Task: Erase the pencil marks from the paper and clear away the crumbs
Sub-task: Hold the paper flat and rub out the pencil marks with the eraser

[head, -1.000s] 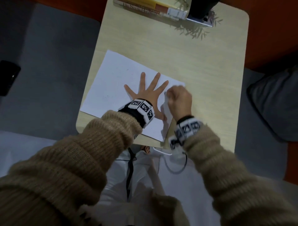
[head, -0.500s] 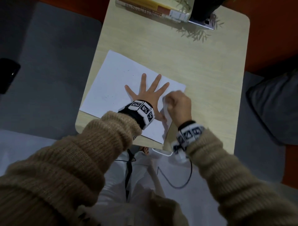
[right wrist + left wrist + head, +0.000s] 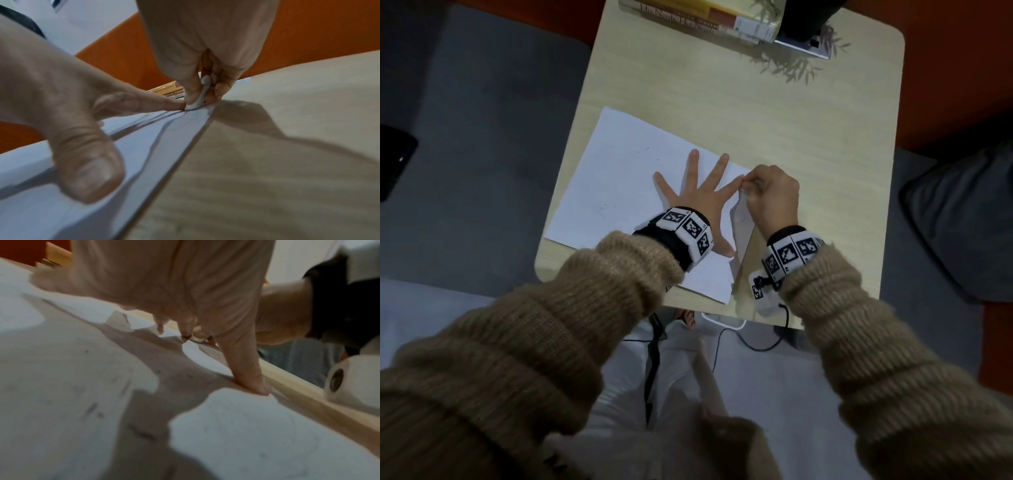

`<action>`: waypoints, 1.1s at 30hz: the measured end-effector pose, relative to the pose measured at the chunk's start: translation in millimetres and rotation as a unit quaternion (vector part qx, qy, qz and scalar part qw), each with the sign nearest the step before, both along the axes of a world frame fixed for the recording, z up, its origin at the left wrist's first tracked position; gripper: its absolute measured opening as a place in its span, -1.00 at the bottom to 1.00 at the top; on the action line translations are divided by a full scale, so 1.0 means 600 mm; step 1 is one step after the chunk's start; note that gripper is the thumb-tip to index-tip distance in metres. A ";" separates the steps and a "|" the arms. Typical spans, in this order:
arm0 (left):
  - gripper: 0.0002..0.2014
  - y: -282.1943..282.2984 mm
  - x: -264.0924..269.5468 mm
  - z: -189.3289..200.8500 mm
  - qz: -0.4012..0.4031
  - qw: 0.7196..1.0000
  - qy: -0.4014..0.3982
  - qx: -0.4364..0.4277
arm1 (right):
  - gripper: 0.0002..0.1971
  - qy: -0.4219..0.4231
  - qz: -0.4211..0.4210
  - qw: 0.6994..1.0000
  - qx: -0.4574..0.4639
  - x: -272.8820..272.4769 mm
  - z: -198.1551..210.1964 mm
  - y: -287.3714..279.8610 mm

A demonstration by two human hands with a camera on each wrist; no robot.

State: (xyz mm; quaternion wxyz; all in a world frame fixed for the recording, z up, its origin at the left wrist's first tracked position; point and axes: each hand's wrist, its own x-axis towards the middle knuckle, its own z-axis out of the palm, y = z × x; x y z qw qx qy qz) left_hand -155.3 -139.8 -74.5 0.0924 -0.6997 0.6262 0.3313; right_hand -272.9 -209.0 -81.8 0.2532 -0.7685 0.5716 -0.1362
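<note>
A white sheet of paper point(image 3: 619, 178) lies on the light wooden table point(image 3: 808, 130), with faint pencil marks and dark crumbs point(image 3: 90, 408) on it. My left hand point(image 3: 698, 198) lies flat on the paper with fingers spread, pressing it down. My right hand point(image 3: 770, 198) pinches a small white eraser point(image 3: 200, 97) and holds its tip on the paper's right edge, beside the left index fingertip point(image 3: 174, 104). The paper's right edge point(image 3: 739, 233) is lifted and creased beneath the right hand.
Books point(image 3: 698, 17) and a dark object on a flat device point(image 3: 804, 41) sit at the table's far edge. A grey cushion point(image 3: 962, 219) lies to the right, a black object point(image 3: 393, 161) at far left. A cable point(image 3: 743, 339) hangs below the near edge.
My right hand slid toward me along the paper's right edge, then back away to its far right corner. The left hand stayed spread on the sheet.
</note>
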 end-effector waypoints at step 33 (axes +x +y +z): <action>0.30 0.000 -0.006 -0.015 0.012 1.000 0.014 -0.017 | -0.91 -0.026 -0.040 0.998 -0.029 -0.009 -0.001 0.040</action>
